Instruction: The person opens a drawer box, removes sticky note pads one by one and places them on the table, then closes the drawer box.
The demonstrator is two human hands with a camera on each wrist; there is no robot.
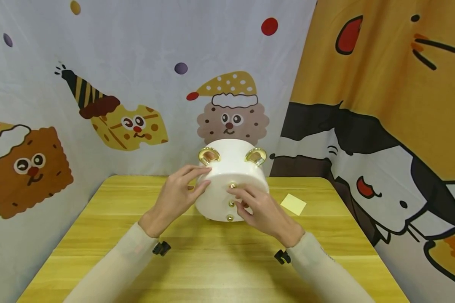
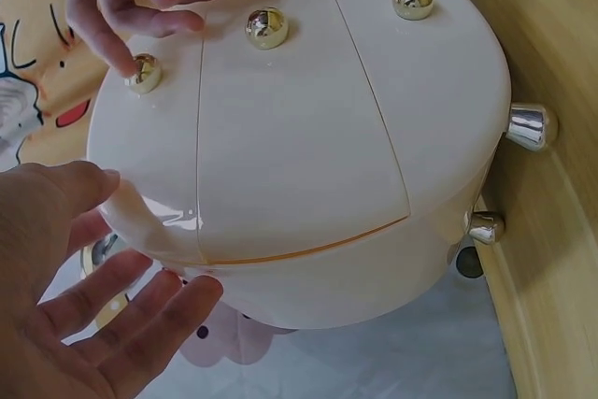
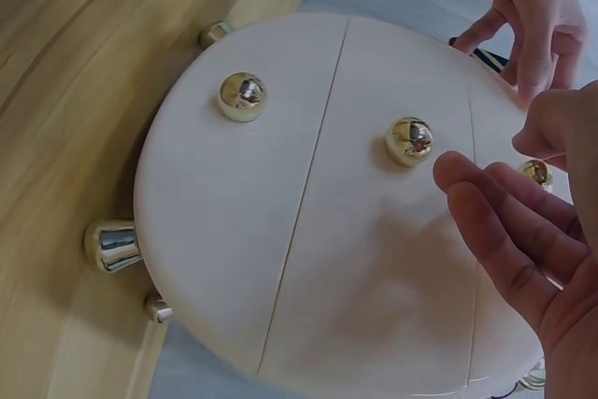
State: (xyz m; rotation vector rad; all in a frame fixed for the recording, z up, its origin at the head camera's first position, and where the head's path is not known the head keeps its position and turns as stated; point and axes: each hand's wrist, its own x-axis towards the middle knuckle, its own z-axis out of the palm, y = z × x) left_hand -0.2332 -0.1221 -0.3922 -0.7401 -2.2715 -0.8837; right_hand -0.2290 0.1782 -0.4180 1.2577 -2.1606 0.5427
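On the surface (image 1: 212,261), the right hand (image 1: 263,210) has loosely bent fingers, one tip at the top knob (image 1: 233,185); how hard it bears there I cannot tell. The left hand (image 1: 174,191) is spread wide, thumb and fingers about the upper left edge of the white box (image 1: 216,198), gripping nothing. The box stands upright toward the surface's far side, its knobs facing the person.

It looks hard, glossy and rather light, so it may slide or tip on its small feet (image 2: 530,126) if pulled. The round knobs look slick: pinch one behind its bulge while the other palm steadies the side. The gold ears (image 1: 209,156) on top look thinner, so poor for lifting. Beyond hangs a printed cloth (image 1: 151,50).
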